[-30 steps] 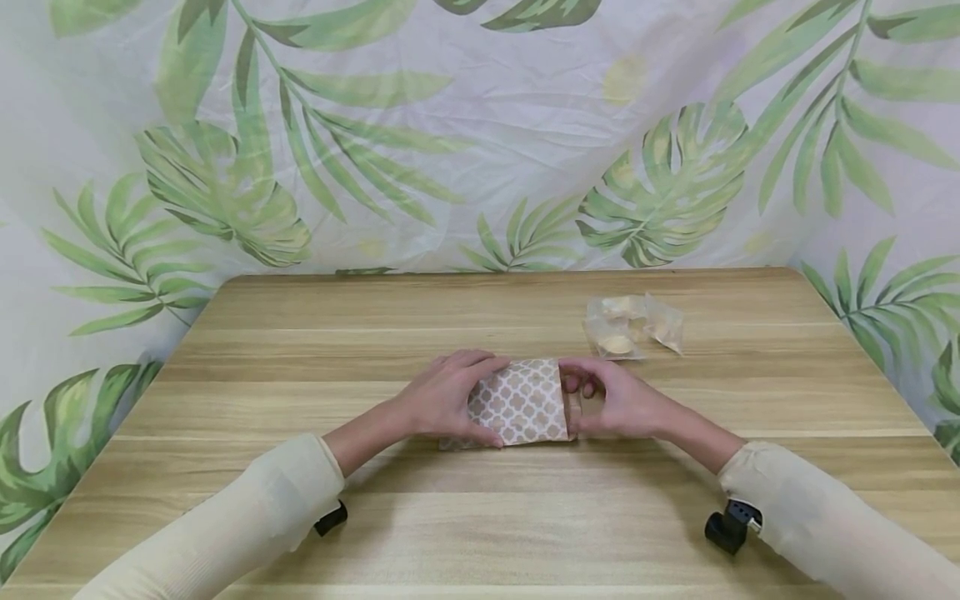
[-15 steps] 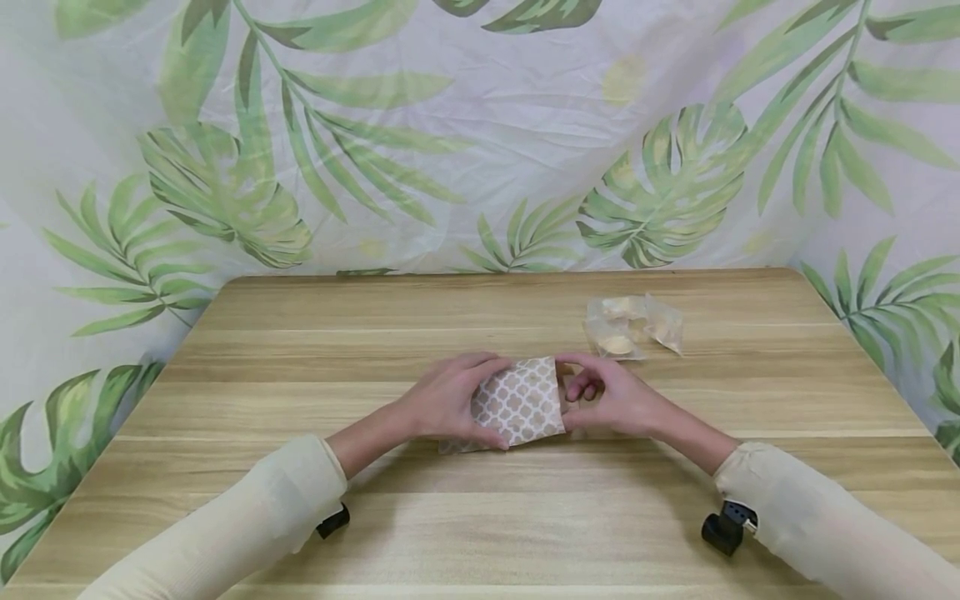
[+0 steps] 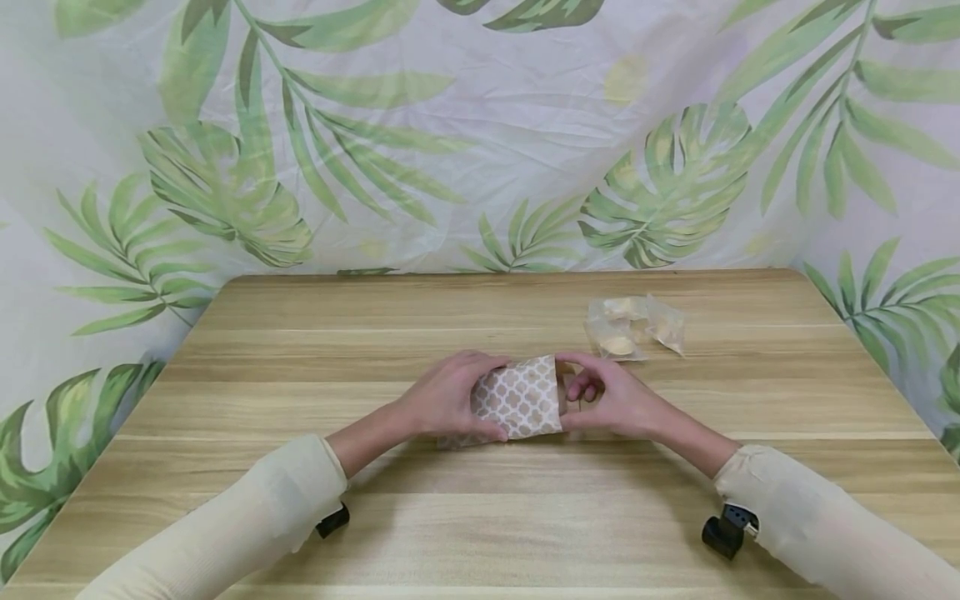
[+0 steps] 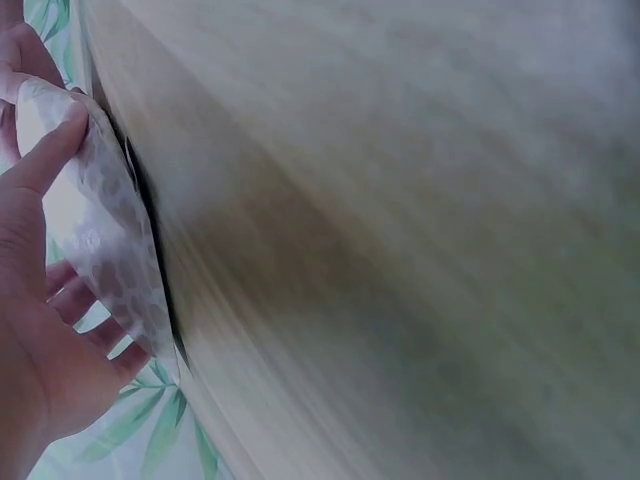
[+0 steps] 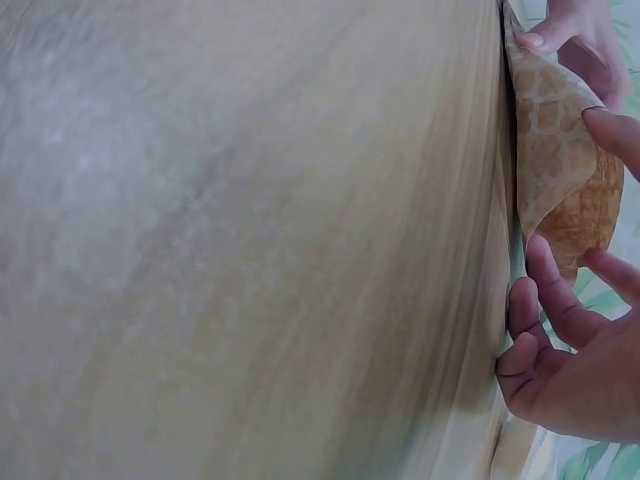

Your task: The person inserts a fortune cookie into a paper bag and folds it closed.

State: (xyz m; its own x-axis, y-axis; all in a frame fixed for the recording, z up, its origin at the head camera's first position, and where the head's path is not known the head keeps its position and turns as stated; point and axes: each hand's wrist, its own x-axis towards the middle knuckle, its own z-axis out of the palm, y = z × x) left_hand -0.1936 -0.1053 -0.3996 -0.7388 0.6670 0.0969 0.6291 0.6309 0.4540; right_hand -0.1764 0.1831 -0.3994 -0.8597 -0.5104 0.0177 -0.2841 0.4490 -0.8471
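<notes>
**Head view: bag (image 3: 525,396) gripped at both ends**

Placed at mid-counter (image 3: 480,517), crosswise, with mouth to the right; tan outside under a white lattice print (plain brown inside, judging by the right wrist view). Grasped at its left end by the left hand (image 3: 450,396), with thumb on the near edge and fingers round the far one. Pinched at its gaping mouth by the right hand (image 3: 615,396), with thumb and forefinger at opposite corners and other fingers bent beside the opening. Either touching the counter or just above it; impossible to tell which. Beyond the bag and to the right, near the right hand: clear packets (image 3: 633,325) with pale, roundish contents. Behind everything: leaf-print cloth (image 3: 525,125). On both forearms: pale sleeves (image 3: 262,500), with black devices (image 3: 723,537) beneath the cuffs.
</notes>
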